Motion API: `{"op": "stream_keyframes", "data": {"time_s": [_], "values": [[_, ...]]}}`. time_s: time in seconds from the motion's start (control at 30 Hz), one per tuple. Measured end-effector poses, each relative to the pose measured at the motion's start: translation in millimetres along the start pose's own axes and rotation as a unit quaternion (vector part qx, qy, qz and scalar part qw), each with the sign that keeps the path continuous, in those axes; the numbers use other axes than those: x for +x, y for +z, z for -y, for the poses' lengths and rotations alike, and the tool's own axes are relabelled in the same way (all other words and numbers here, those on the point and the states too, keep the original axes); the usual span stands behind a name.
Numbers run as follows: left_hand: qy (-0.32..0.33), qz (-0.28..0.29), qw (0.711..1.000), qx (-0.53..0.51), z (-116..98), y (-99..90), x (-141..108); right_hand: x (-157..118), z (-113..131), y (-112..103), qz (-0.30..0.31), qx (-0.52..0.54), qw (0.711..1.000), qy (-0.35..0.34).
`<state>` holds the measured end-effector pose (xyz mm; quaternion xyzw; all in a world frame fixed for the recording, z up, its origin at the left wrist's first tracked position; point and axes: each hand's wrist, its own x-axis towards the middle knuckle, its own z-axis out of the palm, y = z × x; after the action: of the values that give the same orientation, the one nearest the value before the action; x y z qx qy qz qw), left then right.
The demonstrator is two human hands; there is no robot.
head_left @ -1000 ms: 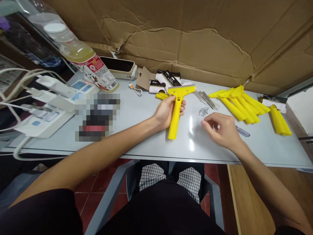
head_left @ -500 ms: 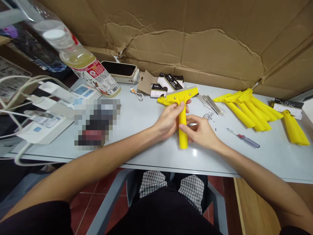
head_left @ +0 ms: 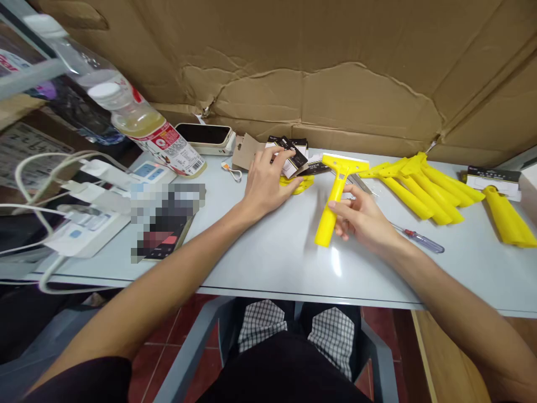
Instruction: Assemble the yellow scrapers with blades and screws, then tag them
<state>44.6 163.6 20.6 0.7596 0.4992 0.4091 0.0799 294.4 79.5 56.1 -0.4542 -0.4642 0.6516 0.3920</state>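
Note:
In the head view, my right hand (head_left: 363, 218) holds a yellow scraper (head_left: 328, 215) by its handle, the wide head with its metal strip pointing away from me. My left hand (head_left: 266, 182) reaches over the table's back with fingers spread. Its fingertips are at several black-and-white cards (head_left: 298, 146); whether they touch is unclear. Flat yellow plastic pieces (head_left: 302, 186) lie partly under that hand's thumb. Metal blades (head_left: 364, 183) show partly behind the scraper head. A screwdriver (head_left: 425, 242) with a clear handle lies beyond my right hand.
Several yellow scraper handles (head_left: 423, 193) lie fanned at the right, with another yellow bundle (head_left: 507, 218) and a card farther out. At the left are a phone (head_left: 168, 224), a power strip (head_left: 84, 235) with cables and a leaning bottle (head_left: 168, 145). Cardboard (head_left: 356, 106) walls the back.
My left hand has let go of the scraper and moved left and back to the cards. My right hand now holds the scraper alone, shifted right and tilted.

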Motion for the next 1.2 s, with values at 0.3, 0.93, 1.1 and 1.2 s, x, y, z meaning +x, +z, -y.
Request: {"op": "stream_keyframes", "data": {"time_s": [0.3,0.93,1.1,1.2], "values": [[0.015,-0.028,1.0,0.001,14.6,-5.3,2.2,4.9,1.6,-4.4,-0.01,-0.017,1.0,-0.02],[-0.38,0.049,0.668,-0.639,-38.6,-9.1,-4.9,14.2,23.3,-29.5,-0.172,0.076,0.979,-0.081],[-0.374,0.048,0.677,-0.632,-41.8,-10.4,-5.2,14.5,24.4,-32.3,-0.184,0.073,0.975,-0.097],[-0.385,0.076,0.678,-0.621,-45.2,-14.0,-5.6,15.2,25.8,-34.9,-0.205,0.076,0.969,-0.119]]}}
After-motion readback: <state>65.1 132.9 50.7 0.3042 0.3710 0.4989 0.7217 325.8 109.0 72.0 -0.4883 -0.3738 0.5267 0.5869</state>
